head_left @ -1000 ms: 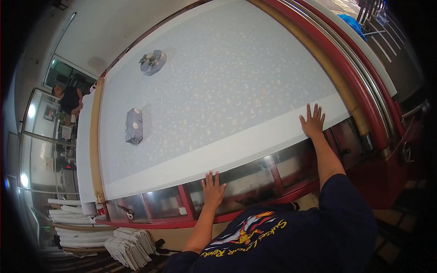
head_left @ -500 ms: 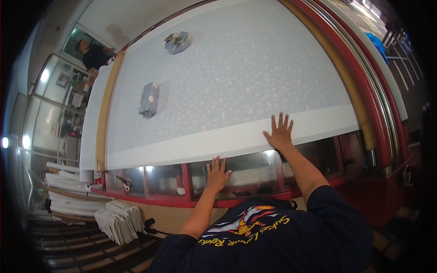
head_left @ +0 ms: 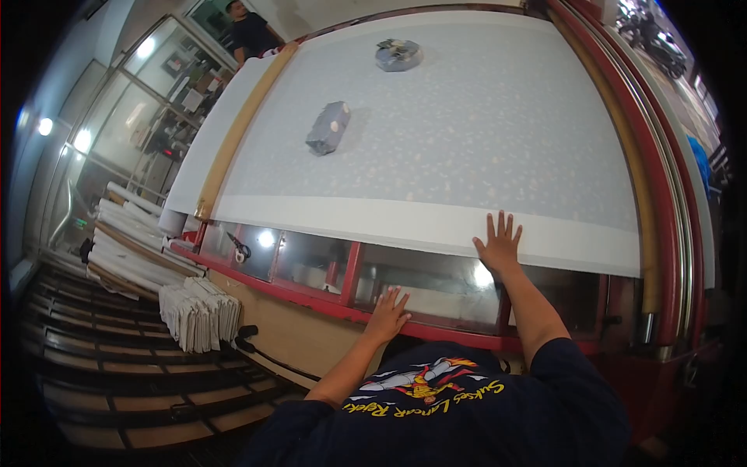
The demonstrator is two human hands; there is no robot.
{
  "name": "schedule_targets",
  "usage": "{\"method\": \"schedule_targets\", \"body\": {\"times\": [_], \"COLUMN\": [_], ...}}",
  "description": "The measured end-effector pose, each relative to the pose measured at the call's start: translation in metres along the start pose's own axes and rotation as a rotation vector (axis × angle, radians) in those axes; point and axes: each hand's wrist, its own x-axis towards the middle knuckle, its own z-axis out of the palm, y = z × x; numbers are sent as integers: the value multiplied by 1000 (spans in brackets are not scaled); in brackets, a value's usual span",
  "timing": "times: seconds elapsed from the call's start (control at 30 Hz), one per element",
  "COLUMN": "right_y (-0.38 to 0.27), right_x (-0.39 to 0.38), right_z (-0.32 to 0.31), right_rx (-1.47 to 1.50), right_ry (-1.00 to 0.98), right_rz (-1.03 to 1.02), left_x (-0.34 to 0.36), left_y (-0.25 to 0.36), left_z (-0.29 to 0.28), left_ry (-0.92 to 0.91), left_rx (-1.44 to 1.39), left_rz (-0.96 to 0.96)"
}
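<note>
A wide pale, speckled sheet with a plain white near band stretches across a red-framed machine table. My right hand is open, fingers spread on the white band at its near edge. My left hand is open over the glass panel and red front rail, below the sheet's edge, holding nothing. Two grey wrapped blocks, one rounded and one oblong, rest on the sheet. A brown tube lies along its left side. Black-handled scissors lie near the left front.
A person stands beyond the far left corner. Red and steel rollers border the right. Paper rolls and a folded stack are at lower left, beside a dark slatted rack. Motorbikes are visible at top right.
My right hand has moved left along the sheet's edge. My left hand has dropped away from that edge toward the red rail. The camera's view has shifted, bringing more of the slatted rack into view.
</note>
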Motion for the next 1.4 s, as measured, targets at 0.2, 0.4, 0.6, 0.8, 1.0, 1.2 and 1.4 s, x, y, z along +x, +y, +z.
{"method": "schedule_targets", "body": {"times": [0.2,0.4,0.6,0.8,1.0,1.2,1.4], "right_y": [-11,-78,-177,-303,-416,-477,-538], "right_x": [-3,-3,0,2,5,3,7], "right_z": [5,24,53,74,104,122,137], "right_rx": [-19,-56,-107,-116,-117,-133,-106], "right_ry": [-29,-90,-146,-196,-251,-173,-148], "right_rz": [82,191,177,159,63,89,173], "left_x": [-29,-65,-157,-374,-629,-666,-678], "left_y": [-13,-57,-127,-274,-338,-342,-415], "left_z": [-3,-3,-20,70,127,120,107], "left_ry": [58,16,147,5,-279,117,91], "left_rx": [-85,-164,-11,-338,-511,-507,-487], "left_rz": [31,135,49,-663,-1120,-1410,-1372]}}
